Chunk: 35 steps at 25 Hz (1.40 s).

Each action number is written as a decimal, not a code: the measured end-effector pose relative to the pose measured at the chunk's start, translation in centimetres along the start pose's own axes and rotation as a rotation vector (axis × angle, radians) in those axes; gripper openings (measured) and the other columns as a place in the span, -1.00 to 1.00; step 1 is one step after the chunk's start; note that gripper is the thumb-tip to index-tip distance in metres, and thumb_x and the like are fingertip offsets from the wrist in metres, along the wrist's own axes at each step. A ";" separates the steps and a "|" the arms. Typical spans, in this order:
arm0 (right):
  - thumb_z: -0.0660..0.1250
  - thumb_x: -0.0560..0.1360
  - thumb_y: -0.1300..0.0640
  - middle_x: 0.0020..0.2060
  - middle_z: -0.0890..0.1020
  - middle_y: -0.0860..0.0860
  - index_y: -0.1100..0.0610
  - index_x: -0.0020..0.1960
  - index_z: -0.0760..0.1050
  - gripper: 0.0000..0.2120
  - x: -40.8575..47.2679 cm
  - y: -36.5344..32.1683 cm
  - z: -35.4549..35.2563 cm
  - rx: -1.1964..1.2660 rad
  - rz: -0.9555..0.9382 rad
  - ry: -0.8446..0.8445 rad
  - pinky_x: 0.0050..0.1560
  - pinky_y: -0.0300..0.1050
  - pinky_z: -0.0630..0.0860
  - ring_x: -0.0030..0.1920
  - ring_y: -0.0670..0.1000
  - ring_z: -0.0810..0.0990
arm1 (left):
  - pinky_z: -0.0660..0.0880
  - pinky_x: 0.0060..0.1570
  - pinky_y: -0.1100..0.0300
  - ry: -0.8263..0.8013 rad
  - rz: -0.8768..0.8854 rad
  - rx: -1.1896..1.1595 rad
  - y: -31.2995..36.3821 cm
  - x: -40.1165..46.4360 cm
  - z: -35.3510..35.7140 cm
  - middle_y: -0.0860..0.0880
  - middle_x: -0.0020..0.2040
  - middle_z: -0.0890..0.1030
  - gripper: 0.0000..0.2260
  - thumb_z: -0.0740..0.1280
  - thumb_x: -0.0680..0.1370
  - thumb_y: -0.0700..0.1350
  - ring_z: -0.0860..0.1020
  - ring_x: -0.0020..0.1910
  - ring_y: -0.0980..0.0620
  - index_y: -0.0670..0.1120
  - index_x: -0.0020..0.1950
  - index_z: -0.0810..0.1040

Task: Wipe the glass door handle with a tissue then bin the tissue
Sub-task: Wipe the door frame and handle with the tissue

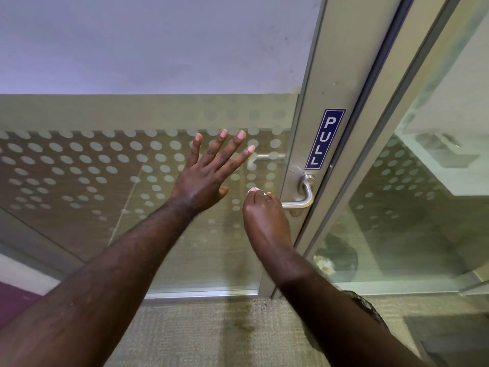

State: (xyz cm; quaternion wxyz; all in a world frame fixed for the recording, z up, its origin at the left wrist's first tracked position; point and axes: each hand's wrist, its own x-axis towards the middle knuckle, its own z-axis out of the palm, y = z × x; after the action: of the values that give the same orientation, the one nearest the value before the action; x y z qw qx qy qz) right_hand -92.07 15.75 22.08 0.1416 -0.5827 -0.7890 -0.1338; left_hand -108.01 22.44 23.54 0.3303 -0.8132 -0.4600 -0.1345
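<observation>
Here, a person is standing at a glass door (164, 181) whose pane is carrying a band of frosted dots. The left hand (209, 176) is reaching toward the glass with all its fingers spread wide and holding nothing; whether the palm is actually pressing on the pane is hard to tell. The right hand (264, 215) is curling closed around the free end of the metal lever handle (305, 197), which is projecting from the aluminium door frame (312, 128) near the door's right edge. The hand is hiding most of the lever's bar, leaving only its bend and round base showing. A small scrap of white tissue (255, 190) is peeking out above the knuckles; the rest of it is hidden inside the fist. A blue sticker reading PULL (325, 139) is sitting on the frame just above the handle. Behind the glass, a second pale handle is showing faintly, blurred by the frosting. Both forearms are running off the bottom edge.
</observation>
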 end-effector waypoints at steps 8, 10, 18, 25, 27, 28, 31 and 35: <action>0.27 0.51 0.34 -0.12 0.64 0.13 0.22 0.00 0.55 -0.87 4.5 -1.0 -2.4 0.234 0.299 -0.324 -0.30 -0.11 0.46 -0.15 0.10 0.63 | -0.35 0.50 -0.18 0.007 -0.004 0.016 -0.2 0.0 0.3 0.07 0.63 -0.18 0.22 0.62 0.25 0.00 -0.20 0.61 -0.03 0.08 0.64 -0.20; 0.30 0.51 0.32 -0.11 0.63 0.12 0.21 0.02 0.56 -0.88 5.1 -1.1 -2.5 0.214 0.274 -0.341 -0.29 -0.11 0.50 -0.13 0.08 0.63 | -0.36 0.50 -0.17 0.014 -0.010 0.016 -0.2 0.0 0.4 0.08 0.63 -0.16 0.22 0.62 0.26 0.01 -0.17 0.61 -0.03 0.08 0.64 -0.19; 0.31 0.50 0.27 -0.09 0.64 0.17 0.24 0.04 0.55 -0.86 3.1 -0.7 -1.2 -0.075 -0.155 -0.264 0.17 0.11 0.45 -0.05 0.14 0.60 | -0.38 0.50 -0.16 0.011 -0.012 0.030 -0.2 0.0 0.4 0.08 0.63 -0.18 0.24 0.63 0.24 0.06 -0.24 0.61 -0.02 0.08 0.64 -0.20; 0.32 0.49 0.33 0.17 0.56 0.35 0.45 0.37 0.28 -0.50 0.2 0.2 0.3 -0.089 -0.077 -0.123 0.33 0.07 0.41 0.12 0.21 0.59 | -0.37 0.51 -0.15 0.016 0.001 0.016 -0.4 0.0 0.5 0.09 0.62 -0.21 0.20 0.60 0.28 0.00 -0.27 0.60 0.00 0.08 0.63 -0.23; 0.34 0.47 0.32 0.15 0.56 0.33 0.45 0.38 0.26 -0.47 -0.4 0.6 0.5 -0.084 -0.072 -0.086 0.35 0.07 0.39 0.11 0.21 0.59 | -0.38 0.50 -0.15 0.008 -0.003 0.008 -0.4 0.0 0.6 0.09 0.61 -0.23 0.20 0.59 0.29 -0.01 -0.29 0.59 0.00 0.09 0.63 -0.24; 0.35 0.46 0.33 0.15 0.56 0.32 0.45 0.38 0.25 -0.45 -0.7 0.8 0.6 -0.080 -0.081 -0.068 0.36 0.08 0.37 0.12 0.22 0.59 | -0.37 0.50 -0.15 0.006 -0.003 0.008 -0.4 0.0 0.6 0.09 0.61 -0.23 0.20 0.59 0.29 -0.01 -0.29 0.59 0.00 0.09 0.63 -0.24; 0.37 0.45 0.32 0.16 0.56 0.31 0.43 0.39 0.27 -0.44 -1.5 2.1 1.0 -0.055 -0.122 -0.020 0.38 0.11 0.32 0.15 0.23 0.58 | -0.36 0.50 -0.16 0.015 -0.001 0.013 -0.5 0.0 0.7 0.10 0.61 -0.22 0.20 0.59 0.29 0.00 -0.28 0.60 0.00 0.08 0.63 -0.23; 0.48 0.36 0.33 0.12 0.60 0.29 0.39 0.32 0.39 -0.43 -1.9 4.7 1.8 0.003 -0.242 0.069 0.35 0.13 0.32 0.12 0.24 0.60 | -0.35 0.51 -0.16 0.036 0.005 0.036 -0.5 0.0 0.9 0.09 0.62 -0.21 0.19 0.59 0.27 0.01 -0.27 0.60 -0.01 0.07 0.64 -0.20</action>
State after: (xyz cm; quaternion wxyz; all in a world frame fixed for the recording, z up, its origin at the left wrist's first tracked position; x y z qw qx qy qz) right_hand -87.22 16.13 19.91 0.1521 -0.4781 -0.8484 -0.1687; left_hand -108.50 23.20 23.12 0.3534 -0.8058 -0.4541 -0.1401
